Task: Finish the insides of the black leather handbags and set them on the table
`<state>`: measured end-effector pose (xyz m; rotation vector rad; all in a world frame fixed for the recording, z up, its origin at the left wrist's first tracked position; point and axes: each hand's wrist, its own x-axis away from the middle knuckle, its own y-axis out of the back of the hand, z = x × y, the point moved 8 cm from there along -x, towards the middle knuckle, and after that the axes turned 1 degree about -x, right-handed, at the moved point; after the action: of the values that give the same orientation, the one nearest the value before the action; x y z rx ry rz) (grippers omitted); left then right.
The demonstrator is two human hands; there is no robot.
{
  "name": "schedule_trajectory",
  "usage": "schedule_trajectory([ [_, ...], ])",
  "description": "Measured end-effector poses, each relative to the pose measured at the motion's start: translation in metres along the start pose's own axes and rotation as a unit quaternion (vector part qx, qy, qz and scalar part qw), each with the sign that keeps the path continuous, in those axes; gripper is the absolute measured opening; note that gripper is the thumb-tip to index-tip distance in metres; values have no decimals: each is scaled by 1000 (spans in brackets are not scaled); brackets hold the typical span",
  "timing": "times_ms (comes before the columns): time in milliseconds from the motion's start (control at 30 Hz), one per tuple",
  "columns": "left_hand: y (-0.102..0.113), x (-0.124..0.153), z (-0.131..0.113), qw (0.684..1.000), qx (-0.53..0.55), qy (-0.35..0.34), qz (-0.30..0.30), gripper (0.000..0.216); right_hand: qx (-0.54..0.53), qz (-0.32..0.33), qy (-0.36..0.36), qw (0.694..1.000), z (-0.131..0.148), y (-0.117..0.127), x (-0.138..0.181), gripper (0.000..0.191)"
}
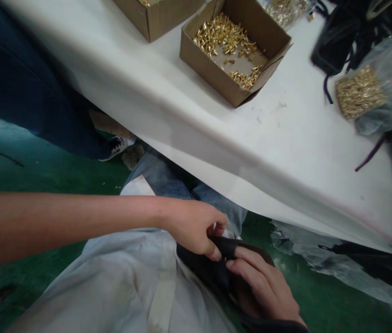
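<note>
A dark, soft, flat piece [199, 263], its exact kind unclear, rests in my lap over the pale cloth. The thumb and fingers of my left hand [192, 226] close on its upper edge. From the lower right, my right hand [265, 282] grips the same dark piece, fingertips pressed together close to my left thumb. A tiny shiny spot shows between the fingertips, too small to name. The lower part of the dark piece is hidden behind my right hand.
On the white-covered table [168, 101], an open cardboard box [210, 76] holds small gold metal fasteners. Another box [168, 18] stands beside it. A clear bag of gold pieces [360, 92] and black items [336, 41] lie right. Someone's dark trouser leg [33, 83] is left.
</note>
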<state>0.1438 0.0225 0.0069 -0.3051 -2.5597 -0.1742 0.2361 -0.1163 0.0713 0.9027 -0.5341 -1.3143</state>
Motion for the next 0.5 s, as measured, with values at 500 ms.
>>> schedule_trajectory([
  [500,-15,18,-30,960,-131,-114,-221,12,50,-39,-115,991,-1,13,19,29],
])
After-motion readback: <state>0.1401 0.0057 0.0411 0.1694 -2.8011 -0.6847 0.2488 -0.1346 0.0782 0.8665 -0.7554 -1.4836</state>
